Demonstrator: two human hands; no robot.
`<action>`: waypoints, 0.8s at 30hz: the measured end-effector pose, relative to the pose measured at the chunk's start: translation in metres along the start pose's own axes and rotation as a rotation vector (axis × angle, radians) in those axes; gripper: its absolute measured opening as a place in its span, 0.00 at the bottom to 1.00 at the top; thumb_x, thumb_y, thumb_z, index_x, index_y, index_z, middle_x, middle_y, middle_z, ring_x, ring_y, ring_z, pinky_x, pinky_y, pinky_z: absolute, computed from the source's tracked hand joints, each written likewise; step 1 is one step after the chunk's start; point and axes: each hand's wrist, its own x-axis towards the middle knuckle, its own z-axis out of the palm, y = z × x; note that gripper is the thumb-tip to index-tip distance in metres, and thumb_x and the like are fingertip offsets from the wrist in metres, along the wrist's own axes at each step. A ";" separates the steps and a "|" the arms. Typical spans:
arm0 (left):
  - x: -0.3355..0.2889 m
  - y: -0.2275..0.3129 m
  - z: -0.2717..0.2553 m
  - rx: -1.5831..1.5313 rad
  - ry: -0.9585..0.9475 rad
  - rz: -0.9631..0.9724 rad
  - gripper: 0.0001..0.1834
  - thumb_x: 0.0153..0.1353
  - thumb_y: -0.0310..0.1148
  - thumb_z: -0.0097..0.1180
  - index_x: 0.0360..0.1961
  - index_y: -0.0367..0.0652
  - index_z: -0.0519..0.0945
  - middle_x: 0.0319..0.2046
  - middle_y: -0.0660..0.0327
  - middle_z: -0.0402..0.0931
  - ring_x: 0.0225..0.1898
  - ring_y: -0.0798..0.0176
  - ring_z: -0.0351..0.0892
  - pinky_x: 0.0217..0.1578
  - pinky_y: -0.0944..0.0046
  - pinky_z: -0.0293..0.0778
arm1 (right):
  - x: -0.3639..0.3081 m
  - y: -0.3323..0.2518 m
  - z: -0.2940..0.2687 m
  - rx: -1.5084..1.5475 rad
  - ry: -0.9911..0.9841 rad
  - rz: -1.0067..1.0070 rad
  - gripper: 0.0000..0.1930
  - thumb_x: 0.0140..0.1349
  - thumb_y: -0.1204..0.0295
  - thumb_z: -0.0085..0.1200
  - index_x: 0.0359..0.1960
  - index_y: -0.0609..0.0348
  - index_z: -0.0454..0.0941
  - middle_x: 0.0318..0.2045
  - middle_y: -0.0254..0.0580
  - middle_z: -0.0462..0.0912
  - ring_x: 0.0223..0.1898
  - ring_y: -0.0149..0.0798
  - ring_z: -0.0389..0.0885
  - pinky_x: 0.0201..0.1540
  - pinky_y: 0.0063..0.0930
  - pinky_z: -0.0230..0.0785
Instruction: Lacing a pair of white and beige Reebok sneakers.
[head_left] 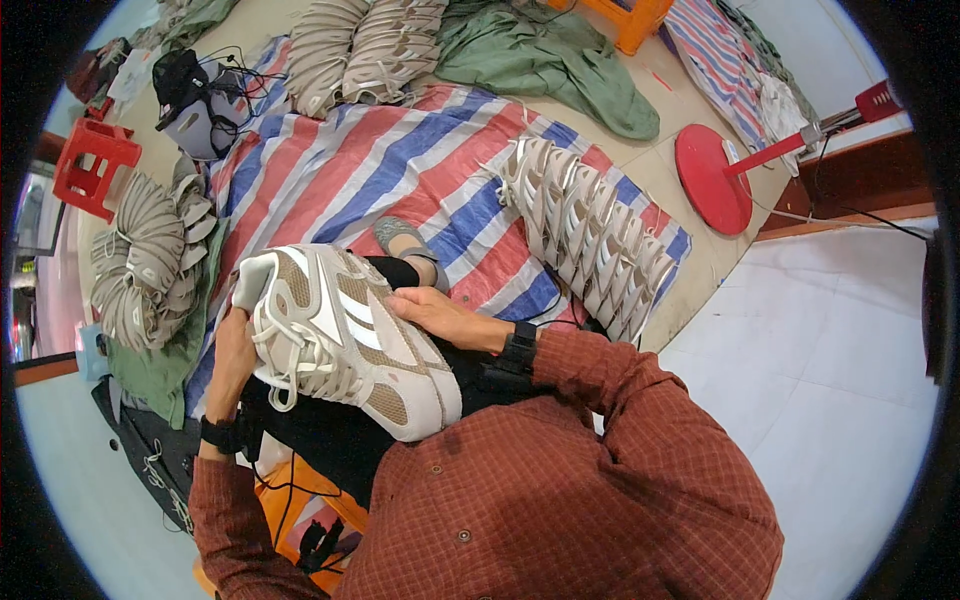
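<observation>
Across my lap lies a small nested stack of shoe uppers (385, 365), cream and white with tan mesh panels, laces threaded in the top one. The collars point away from me and the toes toward my body. My left hand (234, 352) grips the stack near the heel on its left side, with most of its fingers hidden behind it. From the right, my right hand (440, 314) is closed on the opposite edge, thumb on top and the other fingers out of sight beneath.
A long row of nested uppers (585, 235) rests on the striped sheet (390, 170) to the right. More bundles lie at the far side (365, 50) and left (145, 265). A red stool (95, 165), a red round base (712, 180) and green cloth (545, 65) surround the sheet.
</observation>
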 end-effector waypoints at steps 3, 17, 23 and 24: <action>0.001 -0.011 0.006 -0.043 0.024 0.031 0.17 0.59 0.36 0.42 0.34 0.27 0.69 0.32 0.36 0.72 0.36 0.37 0.72 0.34 0.51 0.66 | -0.001 -0.002 0.001 0.027 0.016 0.013 0.20 0.64 0.53 0.41 0.30 0.60 0.72 0.26 0.26 0.71 0.28 0.21 0.65 0.29 0.18 0.60; 0.003 -0.003 0.009 -0.040 0.048 0.068 0.21 0.61 0.42 0.42 0.33 0.28 0.69 0.29 0.36 0.72 0.34 0.36 0.71 0.33 0.49 0.65 | -0.001 0.002 -0.004 0.091 -0.006 0.120 0.18 0.66 0.57 0.41 0.40 0.59 0.72 0.34 0.27 0.74 0.35 0.21 0.69 0.40 0.17 0.63; 0.005 -0.006 0.012 0.066 0.037 -0.042 0.22 0.61 0.44 0.43 0.31 0.28 0.69 0.27 0.37 0.72 0.33 0.36 0.71 0.32 0.48 0.64 | -0.002 -0.001 0.001 0.092 0.040 0.083 0.20 0.65 0.53 0.39 0.36 0.60 0.73 0.30 0.28 0.74 0.33 0.22 0.68 0.36 0.17 0.62; 0.004 -0.004 0.011 0.046 0.048 -0.022 0.23 0.60 0.44 0.43 0.32 0.28 0.69 0.27 0.37 0.72 0.33 0.36 0.71 0.32 0.48 0.64 | -0.004 -0.005 0.002 0.086 0.038 0.085 0.20 0.65 0.53 0.39 0.36 0.60 0.73 0.30 0.28 0.74 0.33 0.22 0.68 0.36 0.17 0.62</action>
